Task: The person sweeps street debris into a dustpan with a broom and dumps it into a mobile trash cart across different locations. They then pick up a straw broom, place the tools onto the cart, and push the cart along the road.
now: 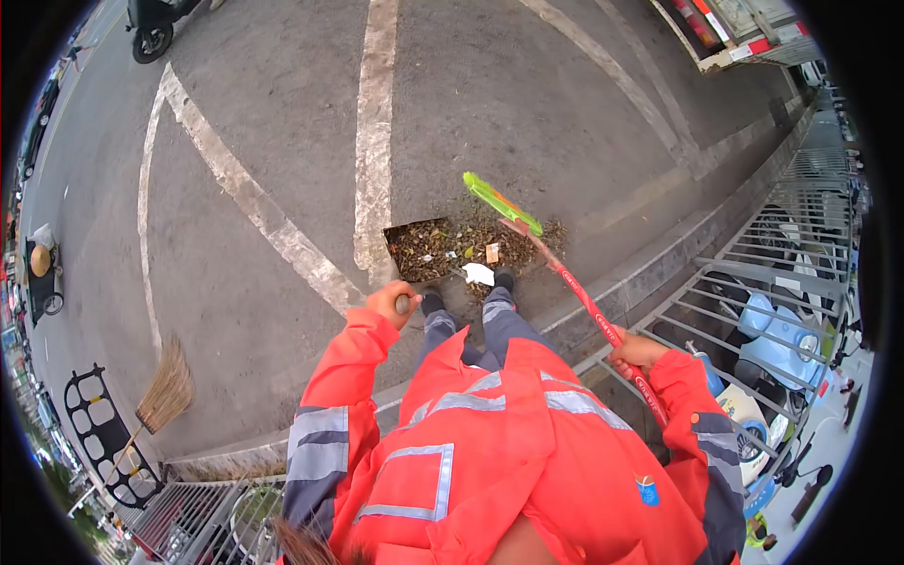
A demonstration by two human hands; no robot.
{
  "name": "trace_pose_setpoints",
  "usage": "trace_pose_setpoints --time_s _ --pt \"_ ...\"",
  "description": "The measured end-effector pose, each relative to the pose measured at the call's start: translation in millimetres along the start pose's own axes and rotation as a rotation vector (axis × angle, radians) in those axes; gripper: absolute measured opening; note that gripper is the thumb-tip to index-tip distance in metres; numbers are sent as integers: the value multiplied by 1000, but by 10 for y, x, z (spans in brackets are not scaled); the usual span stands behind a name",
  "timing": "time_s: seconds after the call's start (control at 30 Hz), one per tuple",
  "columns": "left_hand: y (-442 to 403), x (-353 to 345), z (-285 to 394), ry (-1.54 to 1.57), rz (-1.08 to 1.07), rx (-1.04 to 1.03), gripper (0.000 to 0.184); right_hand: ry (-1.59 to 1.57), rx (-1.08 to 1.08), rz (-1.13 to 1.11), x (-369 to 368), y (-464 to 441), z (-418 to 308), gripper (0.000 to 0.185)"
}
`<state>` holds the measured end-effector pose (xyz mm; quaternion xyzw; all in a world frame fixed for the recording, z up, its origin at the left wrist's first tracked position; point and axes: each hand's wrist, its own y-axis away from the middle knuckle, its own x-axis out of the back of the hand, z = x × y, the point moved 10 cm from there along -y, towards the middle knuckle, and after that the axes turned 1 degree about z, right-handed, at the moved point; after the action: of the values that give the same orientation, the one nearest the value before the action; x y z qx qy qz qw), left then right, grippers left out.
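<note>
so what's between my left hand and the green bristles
In the head view, a pile of leaves and litter lies between your left hand and the green bristles.

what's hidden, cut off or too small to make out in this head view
Head view:
- Handle in the left hand: most of its length, hidden by that hand.
- Red broom handle: lettering too small to read surely.
- Leaf litter: whatever lies underneath, covered by the leaves.
- Black scooter: upper part, cut off by the top edge.
</note>
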<state>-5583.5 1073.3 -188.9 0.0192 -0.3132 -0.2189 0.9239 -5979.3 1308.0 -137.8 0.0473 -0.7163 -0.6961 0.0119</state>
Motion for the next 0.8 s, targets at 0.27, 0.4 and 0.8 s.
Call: trace_pose_setpoints --time_s 0.27,0.4,0.8 --pt "-408 -535 647 -43 -129 -73 16 -301 66 154 863 -494 107 47" --pt "-544 -831 772 -77 -159 -77 15 -474 -26 46 880 -867 127 40" --pt "-814 -762 423 -81 -104 8 16 -741 -176 -370 -109 -554 -27 35"
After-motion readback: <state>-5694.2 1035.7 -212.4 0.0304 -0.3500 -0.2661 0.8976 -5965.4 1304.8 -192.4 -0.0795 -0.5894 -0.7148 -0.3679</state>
